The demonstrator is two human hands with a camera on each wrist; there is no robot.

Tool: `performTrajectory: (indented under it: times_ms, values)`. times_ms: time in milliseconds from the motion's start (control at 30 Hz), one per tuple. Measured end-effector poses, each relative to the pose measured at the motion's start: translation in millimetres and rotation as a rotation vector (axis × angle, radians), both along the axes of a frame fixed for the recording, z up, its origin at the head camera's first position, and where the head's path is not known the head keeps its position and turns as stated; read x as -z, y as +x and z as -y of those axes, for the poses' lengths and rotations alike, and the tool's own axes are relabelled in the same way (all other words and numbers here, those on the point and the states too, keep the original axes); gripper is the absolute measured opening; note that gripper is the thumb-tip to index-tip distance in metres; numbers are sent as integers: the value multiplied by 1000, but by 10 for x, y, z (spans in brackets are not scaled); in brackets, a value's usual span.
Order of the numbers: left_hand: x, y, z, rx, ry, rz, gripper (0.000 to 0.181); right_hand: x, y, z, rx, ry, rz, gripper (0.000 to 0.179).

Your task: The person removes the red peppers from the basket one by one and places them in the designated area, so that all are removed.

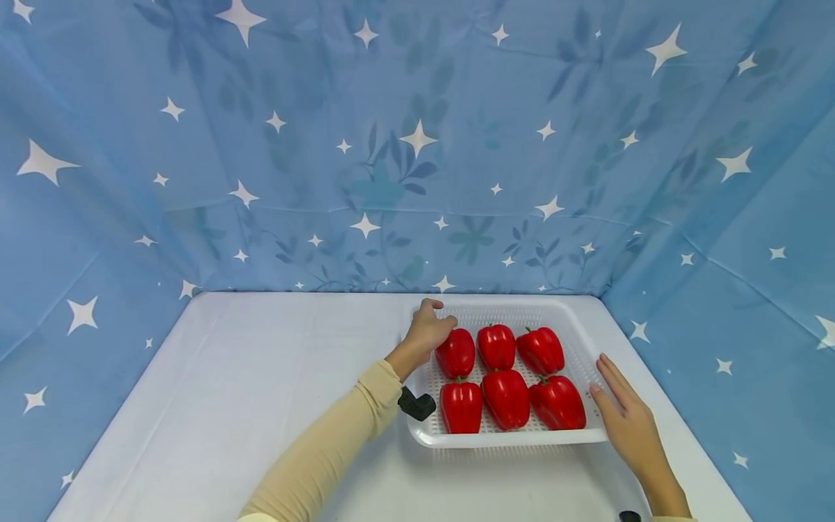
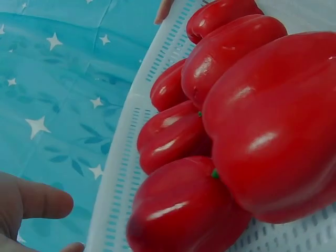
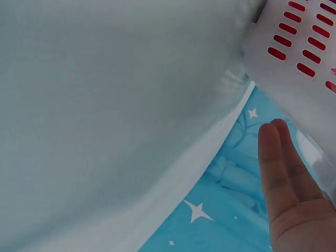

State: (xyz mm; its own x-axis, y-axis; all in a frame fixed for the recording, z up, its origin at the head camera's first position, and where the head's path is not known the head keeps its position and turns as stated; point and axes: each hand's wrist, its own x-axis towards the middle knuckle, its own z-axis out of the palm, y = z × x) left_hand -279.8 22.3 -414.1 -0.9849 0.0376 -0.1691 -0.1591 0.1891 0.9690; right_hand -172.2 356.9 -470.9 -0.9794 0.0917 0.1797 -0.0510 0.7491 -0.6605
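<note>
A white perforated plastic basket (image 1: 509, 439) is at the right part of the table in the head view, holding several red bell peppers (image 1: 505, 399) with green stems, in two rows. My left hand (image 1: 427, 332) is at the basket's far left corner, its thumb beside the far left pepper (image 1: 457, 354). In the left wrist view, fingers (image 2: 47, 202) extend beside the basket wall (image 2: 123, 163), with a gap between. My right hand (image 1: 629, 424) lies along the basket's right side, fingers straight, thumb near the rim. Its fingers (image 3: 278, 163) show outside the slotted wall (image 3: 283, 73) in the right wrist view.
A white cloth-covered table (image 1: 261, 377) extends to the left of the basket. Blue curtains (image 1: 391, 167) with white stars and leaf prints stand behind the table and along both sides. A black wrist strap (image 1: 417, 404) is on the left arm, close to the basket's left rim.
</note>
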Motion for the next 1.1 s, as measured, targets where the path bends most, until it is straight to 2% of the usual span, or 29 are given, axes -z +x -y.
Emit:
performTrajectory:
  times_ms: [233,400,600,833,1100]
  values:
    - [106,0,-13,-12,65,88,57,20,11,15,25,-11,-10,64]
    - [164,-3,-23,-17,95,104,56,39,-4,23,30,-20,-17,63]
    - [240,20,-74,22,142,124,57,43,-9,11,42,-27,-15,62]
    - [315,41,-134,41,56,149,56,43,-2,25,42,-59,-26,60]
    - [305,36,-155,68,26,170,46,65,-2,19,58,-59,-33,58]
